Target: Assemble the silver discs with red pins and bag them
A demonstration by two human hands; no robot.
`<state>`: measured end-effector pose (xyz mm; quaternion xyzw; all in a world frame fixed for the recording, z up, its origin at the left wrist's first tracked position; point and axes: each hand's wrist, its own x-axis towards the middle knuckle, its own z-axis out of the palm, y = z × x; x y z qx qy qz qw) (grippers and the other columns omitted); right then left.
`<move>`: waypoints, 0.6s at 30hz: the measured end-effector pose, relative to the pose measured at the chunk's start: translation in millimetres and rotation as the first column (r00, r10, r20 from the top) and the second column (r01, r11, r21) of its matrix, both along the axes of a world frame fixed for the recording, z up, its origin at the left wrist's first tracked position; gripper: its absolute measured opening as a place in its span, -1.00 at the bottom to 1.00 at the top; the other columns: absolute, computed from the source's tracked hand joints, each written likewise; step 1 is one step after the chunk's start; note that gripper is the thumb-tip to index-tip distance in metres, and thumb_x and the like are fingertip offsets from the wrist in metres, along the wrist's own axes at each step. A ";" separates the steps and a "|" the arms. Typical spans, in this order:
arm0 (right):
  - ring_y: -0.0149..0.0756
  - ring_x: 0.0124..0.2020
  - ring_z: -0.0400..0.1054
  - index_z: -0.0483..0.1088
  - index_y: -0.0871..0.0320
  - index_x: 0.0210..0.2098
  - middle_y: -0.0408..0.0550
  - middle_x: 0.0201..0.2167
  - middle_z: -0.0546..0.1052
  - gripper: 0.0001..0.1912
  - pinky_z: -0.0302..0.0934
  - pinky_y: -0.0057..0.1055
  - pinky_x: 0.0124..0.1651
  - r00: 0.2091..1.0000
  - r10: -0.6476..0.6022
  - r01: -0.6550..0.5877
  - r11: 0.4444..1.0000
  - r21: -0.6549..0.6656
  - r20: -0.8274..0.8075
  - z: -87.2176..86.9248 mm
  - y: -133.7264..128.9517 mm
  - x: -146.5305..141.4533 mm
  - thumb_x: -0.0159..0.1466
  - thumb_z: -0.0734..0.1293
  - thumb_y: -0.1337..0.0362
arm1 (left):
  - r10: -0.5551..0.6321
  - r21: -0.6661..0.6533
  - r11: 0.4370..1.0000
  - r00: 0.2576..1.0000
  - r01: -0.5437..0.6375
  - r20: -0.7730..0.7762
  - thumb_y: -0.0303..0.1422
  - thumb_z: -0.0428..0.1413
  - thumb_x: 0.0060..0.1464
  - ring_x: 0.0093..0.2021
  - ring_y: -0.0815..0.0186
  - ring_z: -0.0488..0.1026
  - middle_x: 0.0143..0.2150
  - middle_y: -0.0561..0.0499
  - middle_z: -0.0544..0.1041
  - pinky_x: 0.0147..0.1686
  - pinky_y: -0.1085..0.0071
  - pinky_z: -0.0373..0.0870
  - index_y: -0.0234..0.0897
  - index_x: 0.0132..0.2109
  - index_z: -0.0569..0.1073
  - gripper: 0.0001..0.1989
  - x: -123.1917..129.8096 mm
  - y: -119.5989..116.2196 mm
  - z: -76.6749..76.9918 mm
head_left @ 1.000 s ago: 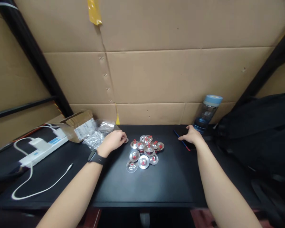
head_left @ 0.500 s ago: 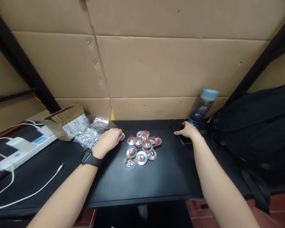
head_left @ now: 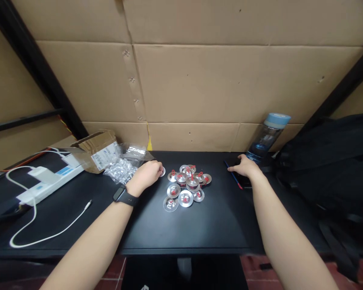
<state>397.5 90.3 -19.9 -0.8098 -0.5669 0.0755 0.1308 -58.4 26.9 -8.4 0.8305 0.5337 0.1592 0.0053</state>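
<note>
My left hand (head_left: 151, 172), with a dark watch on its wrist, has its fingers pinched at a small silvery disc, a finger cymbal (head_left: 163, 172), whose edge shows past the fingertips. To its right lies a pile of shiny metal finger cymbals (head_left: 186, 198) with red loops, some stacked and others flat on the black table. My right hand (head_left: 245, 166) rests over a dark flat object (head_left: 236, 162) that looks like a phone, thumb held apart from the fingers. A thin blue and red pen (head_left: 235, 179) lies along that object's left side, below the thumb.
A clear bottle with a blue lid (head_left: 268, 135) stands behind my right hand, and a black backpack (head_left: 335, 173) fills the right side. At left are an opened cardboard box (head_left: 101, 151), crumpled plastic bags (head_left: 121, 171), a white power strip (head_left: 51, 183) and a white cable (head_left: 63, 233).
The view has turned slightly left, so everything sits farther right in the picture. Both hands keep nearly the same places relative to the cymbals and the dark flat object.
</note>
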 end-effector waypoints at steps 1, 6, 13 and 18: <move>0.26 0.13 0.46 0.25 0.08 0.28 0.29 0.13 0.50 0.03 0.40 0.09 0.04 1.000 -0.005 0.005 1.000 -0.002 0.003 0.6 0.6 -0.2 -0.08 0.56 -0.17 | -0.002 -0.002 1.000 1.000 0.002 0.001 -0.52 0.07 0.14 -0.23 0.18 0.55 -0.27 -0.09 0.60 -0.19 0.37 0.36 -0.22 -0.33 0.51 -0.83 0.1 -0.2 0.2; 0.27 0.14 0.45 0.21 0.10 0.30 0.31 0.11 0.50 0.07 0.38 0.10 0.07 1.000 -0.006 0.006 1.000 -0.009 0.020 2.4 4.1 -0.4 -0.09 0.57 -0.15 | -0.004 -0.011 1.000 1.000 0.004 0.002 -0.53 0.05 0.16 -0.23 0.20 0.55 -0.27 -0.07 0.60 -0.18 0.38 0.38 -0.22 -0.35 0.49 -0.82 -0.8 0.7 -1.6; 0.27 0.10 0.47 0.24 0.12 0.27 0.32 0.09 0.51 0.03 0.39 0.08 0.04 1.000 -0.010 0.010 1.000 -0.005 0.026 2.5 3.8 -2.5 -0.09 0.57 -0.13 | 0.017 -0.004 1.000 1.000 -0.017 0.004 -0.50 0.04 0.22 -0.19 0.17 0.57 -0.24 -0.11 0.62 -0.18 0.37 0.40 -0.24 -0.27 0.48 -0.84 -1.4 3.3 -4.8; 0.27 0.12 0.45 0.29 0.09 0.22 0.30 0.10 0.50 -0.04 0.39 0.10 0.04 0.999 -0.021 0.021 1.000 0.002 0.030 3.6 0.3 -4.9 -0.07 0.55 -0.16 | 0.038 0.004 0.999 0.999 -0.038 0.021 -0.49 0.01 0.24 -0.23 0.17 0.58 -0.26 -0.12 0.63 -0.22 0.37 0.41 -0.25 -0.25 0.49 -0.83 0.6 1.0 -0.4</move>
